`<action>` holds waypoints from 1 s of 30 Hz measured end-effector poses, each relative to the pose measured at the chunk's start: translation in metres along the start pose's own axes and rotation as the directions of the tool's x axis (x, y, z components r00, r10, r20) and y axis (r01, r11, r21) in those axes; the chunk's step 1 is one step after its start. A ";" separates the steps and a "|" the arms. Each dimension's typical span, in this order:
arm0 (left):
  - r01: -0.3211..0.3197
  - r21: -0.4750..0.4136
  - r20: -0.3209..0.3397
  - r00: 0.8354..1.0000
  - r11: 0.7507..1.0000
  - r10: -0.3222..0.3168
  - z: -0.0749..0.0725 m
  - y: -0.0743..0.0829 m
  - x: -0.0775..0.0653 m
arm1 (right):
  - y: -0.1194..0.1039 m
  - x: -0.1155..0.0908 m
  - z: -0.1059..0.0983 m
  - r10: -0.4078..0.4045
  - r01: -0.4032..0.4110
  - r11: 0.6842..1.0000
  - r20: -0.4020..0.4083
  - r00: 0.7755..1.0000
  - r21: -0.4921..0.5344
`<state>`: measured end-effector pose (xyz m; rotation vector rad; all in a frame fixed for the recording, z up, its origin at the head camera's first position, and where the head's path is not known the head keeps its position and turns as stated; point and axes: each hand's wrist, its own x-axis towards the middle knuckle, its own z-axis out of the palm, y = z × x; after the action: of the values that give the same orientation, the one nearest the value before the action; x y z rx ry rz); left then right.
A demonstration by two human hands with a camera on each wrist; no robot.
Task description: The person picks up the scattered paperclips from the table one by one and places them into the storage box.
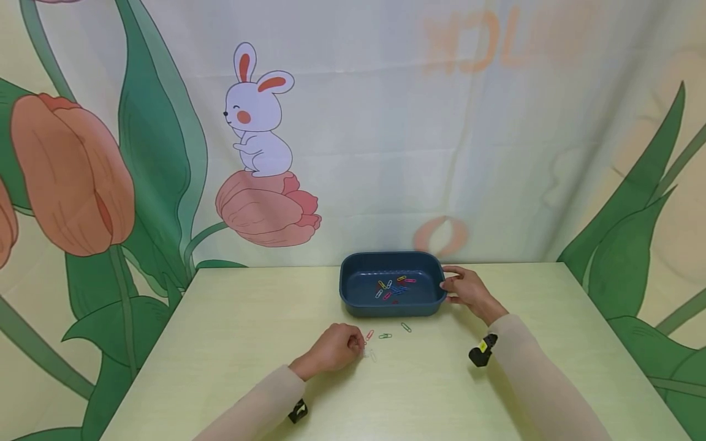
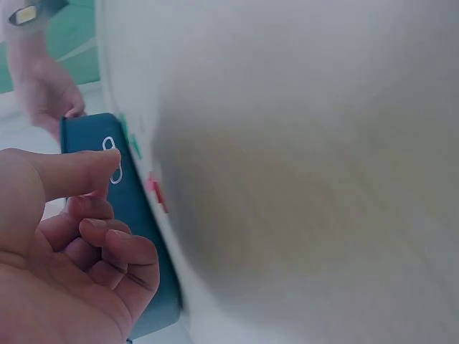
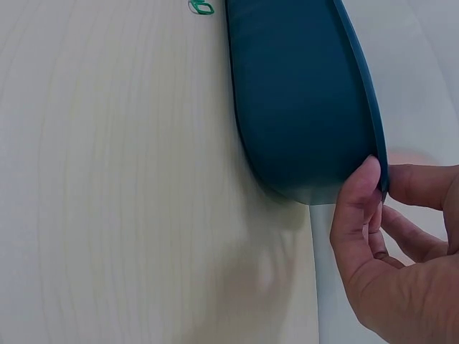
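A dark blue plastic basin (image 1: 393,309) stands at the back of the table, with several coloured paper clips (image 1: 394,289) on its floor. My right hand (image 1: 469,291) grips its right end, and in the right wrist view the thumb and fingers pinch the rim (image 3: 376,122). In front of the basin, my left hand (image 1: 334,348) is low over the table. The left wrist view shows a white paper clip (image 2: 108,142) pinched at the thumb tip, the other fingers curled. Beside that hand lie a red paper clip (image 1: 369,335) and a pale one (image 1: 373,356).
Green paper clips (image 1: 385,335) (image 1: 406,327) lie on the light wooden table (image 1: 248,318) just in front of the basin. A printed curtain (image 1: 358,153) with a rabbit and tulips hangs right behind the table's back edge. Each sleeve carries a small black wrist camera (image 1: 483,350).
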<state>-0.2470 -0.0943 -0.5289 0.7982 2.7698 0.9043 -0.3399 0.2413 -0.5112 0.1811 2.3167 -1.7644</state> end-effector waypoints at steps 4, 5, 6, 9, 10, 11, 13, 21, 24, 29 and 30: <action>-0.004 -0.038 -0.019 1.000 0.999 0.004 -0.007 0.005 0.000 | -0.001 0.001 0.000 0.001 -0.001 1.000 -0.002 1.000 -0.001; -0.004 -0.046 -0.022 1.000 0.999 0.003 -0.008 0.006 0.000 | -0.001 0.001 0.000 0.003 -0.003 1.000 -0.003 1.000 -0.002; -0.003 -0.059 -0.022 1.000 0.998 0.002 -0.010 0.007 0.000 | -0.001 0.001 0.000 0.005 -0.005 1.000 -0.005 1.000 -0.002; -0.002 -0.115 -0.015 1.000 0.993 0.001 -0.014 0.013 -0.001 | -0.003 0.001 0.000 0.007 -0.007 1.000 -0.007 1.000 -0.001; 0.000 -0.135 -0.011 1.000 0.991 -0.001 -0.016 0.015 -0.001 | -0.003 0.001 0.000 0.007 -0.007 1.000 -0.008 1.000 -0.003; -0.001 -0.155 -0.010 1.000 0.988 -0.001 -0.017 0.017 -0.001 | -0.004 0.000 0.000 0.007 -0.007 1.000 -0.009 1.000 -0.004; -0.007 -0.185 -0.011 1.000 0.983 0.005 -0.021 0.022 -0.001 | -0.004 0.000 0.000 0.004 -0.004 1.000 -0.006 1.000 -0.005; -0.002 -0.220 -0.059 0.998 0.976 -0.011 -0.036 0.033 0.002 | 0.001 0.002 -0.001 0.002 -0.002 1.000 0.004 1.000 0.006; -0.006 -0.222 -0.075 0.997 0.975 -0.011 -0.040 0.034 0.005 | 0.004 0.003 -0.002 0.007 -0.007 1.000 0.006 1.000 0.009; 0.000 -0.255 -0.101 0.994 0.967 -0.027 -0.051 0.038 0.013 | 0.004 0.003 -0.002 0.002 -0.002 1.000 0.003 1.000 0.025; 0.004 -0.263 -0.108 0.994 0.965 -0.033 -0.054 0.038 0.015 | 0.004 0.003 -0.002 0.001 -0.002 1.000 0.004 1.000 0.028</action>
<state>-0.2567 -0.0880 -0.4623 0.6954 2.6617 1.3154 -0.3422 0.2438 -0.5151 0.1837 2.2893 -1.7957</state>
